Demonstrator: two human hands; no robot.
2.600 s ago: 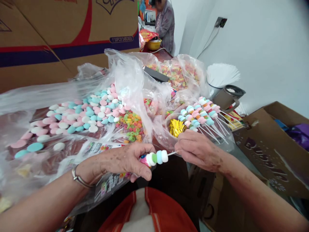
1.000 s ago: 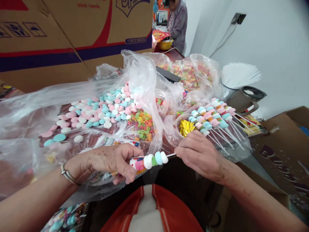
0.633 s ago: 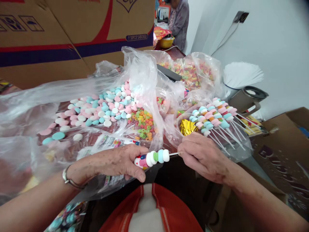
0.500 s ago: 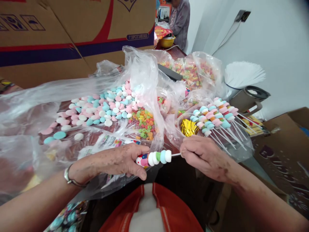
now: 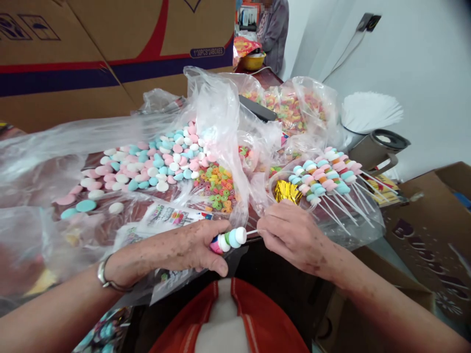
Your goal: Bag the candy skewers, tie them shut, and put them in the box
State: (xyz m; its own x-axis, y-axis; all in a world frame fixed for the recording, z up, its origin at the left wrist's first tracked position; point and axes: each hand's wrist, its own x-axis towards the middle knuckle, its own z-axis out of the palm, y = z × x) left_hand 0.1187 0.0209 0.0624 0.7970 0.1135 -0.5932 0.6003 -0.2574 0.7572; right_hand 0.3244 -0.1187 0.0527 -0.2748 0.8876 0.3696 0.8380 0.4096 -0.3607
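Observation:
A candy skewer (image 5: pixel 235 238) of white, blue and green sweets lies between my hands over the front of the table. My left hand (image 5: pixel 198 245) is closed around a colourful printed plastic bag (image 5: pixel 216 246), into which the skewer's far end reaches. My fingers hide most of that bag. The thin white stick (image 5: pixel 252 232) points right, and my right hand (image 5: pixel 290 235) pinches its end. Under my left wrist lie flat printed bags (image 5: pixel 172 215). Gold twist ties (image 5: pixel 286 192) sit just beyond my right hand.
Pastel marshmallow sweets (image 5: pixel 147 169) and gummy rings (image 5: pixel 217 186) spread over clear plastic. Finished candy skewers (image 5: pixel 327 174) are piled at right, near a lidded mug (image 5: pixel 379 147) and white sticks (image 5: pixel 371 112). A large carton (image 5: pixel 121 44) stands behind; a person (image 5: pixel 274 34) is farther back.
My right hand has moved left, pushing the skewer deeper into the printed bag in my left hand. Fewer sweets show past my left fingers.

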